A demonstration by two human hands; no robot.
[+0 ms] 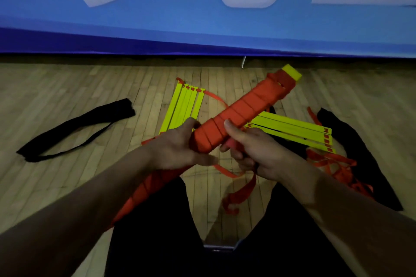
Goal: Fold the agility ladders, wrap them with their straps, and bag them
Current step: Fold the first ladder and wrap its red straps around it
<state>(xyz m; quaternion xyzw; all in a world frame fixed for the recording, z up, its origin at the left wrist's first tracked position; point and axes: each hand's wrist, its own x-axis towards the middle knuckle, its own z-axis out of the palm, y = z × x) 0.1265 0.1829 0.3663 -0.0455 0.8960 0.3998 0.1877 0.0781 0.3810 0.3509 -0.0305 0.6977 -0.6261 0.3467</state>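
Above the floor (67, 96), the left hand (180, 148) grips the wrapped ladder bundle (238, 112) steady while right hand (254, 153) fingers pinch its strap (240, 191), apparently to tighten the winding.

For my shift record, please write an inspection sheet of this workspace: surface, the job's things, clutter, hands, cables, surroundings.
Surface: wooden plank floor, dimly lit.
Job's things: wrapped ladder bundle, orange strap wound round it, yellow rung ends showing at the far tip, held above the floor. Two unwrapped yellow ladders lie below, left ladder and right ladder, with loose orange straps. Black bag flat on the left; second black bag on the right.
Clutter: nothing seen.
Hands: left hand grips the bundle; right hand pinches the strap tail.
Cables: nothing seen.
Surroundings: blue banner with white lettering behind.
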